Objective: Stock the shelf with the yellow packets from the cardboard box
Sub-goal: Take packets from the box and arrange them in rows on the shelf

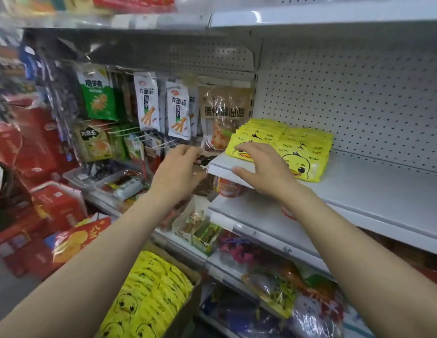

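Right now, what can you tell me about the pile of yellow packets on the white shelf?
The yellow packets are glossy plastic pouches printed with a cartoon duck face and small black lettering. They lie flat and overlapping in rows, stacked at the left end of the white shelf, reaching back toward the pegboard wall. The front ones sit near the shelf's front edge. The right hand rests on the front-left packets with spread fingers, thumb by the shelf lip. The left hand is off to the side, not touching them.
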Tool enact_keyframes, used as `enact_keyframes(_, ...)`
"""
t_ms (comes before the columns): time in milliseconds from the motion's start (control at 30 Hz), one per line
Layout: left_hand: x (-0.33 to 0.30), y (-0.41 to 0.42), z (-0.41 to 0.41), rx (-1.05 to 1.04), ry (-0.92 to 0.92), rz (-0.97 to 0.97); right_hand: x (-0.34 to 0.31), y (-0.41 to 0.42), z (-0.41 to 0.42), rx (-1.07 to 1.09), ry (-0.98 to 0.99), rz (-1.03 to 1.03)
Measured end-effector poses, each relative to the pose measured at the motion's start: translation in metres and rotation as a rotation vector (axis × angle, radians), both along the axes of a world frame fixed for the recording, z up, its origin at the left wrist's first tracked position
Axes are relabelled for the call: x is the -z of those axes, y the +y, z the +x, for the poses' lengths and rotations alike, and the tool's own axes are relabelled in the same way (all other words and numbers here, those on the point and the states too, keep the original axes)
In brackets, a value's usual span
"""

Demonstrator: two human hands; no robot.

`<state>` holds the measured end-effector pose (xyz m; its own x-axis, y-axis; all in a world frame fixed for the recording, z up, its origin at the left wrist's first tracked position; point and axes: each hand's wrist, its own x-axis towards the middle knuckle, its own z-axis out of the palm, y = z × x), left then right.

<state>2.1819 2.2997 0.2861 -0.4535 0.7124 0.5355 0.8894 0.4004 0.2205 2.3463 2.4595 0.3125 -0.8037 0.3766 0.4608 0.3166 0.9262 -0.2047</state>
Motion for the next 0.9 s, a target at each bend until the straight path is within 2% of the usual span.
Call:
enact_keyframes(167,0.011,-0.042,-0.030,-0.064,0.084,0.027,0.013,-0.034,-0.045,-0.080,-0.012,0.010)
enact_keyframes(433,0.042,-0.080,-0.131,-0.071,0.084,-0.021,0.056,-0.071,-0.164,-0.111,-0.080,-0.014)
enact_keyframes(667,0.104,-0.094,-0.240,-0.022,-0.012,-0.123,0.116,-0.099,-0.267,-0.040,-0.197,-0.127)
enact_keyframes(900,0.208,-0.099,-0.297,0.057,-0.254,-0.299,0.220,-0.104,-0.322,0.019,-0.393,-0.317)
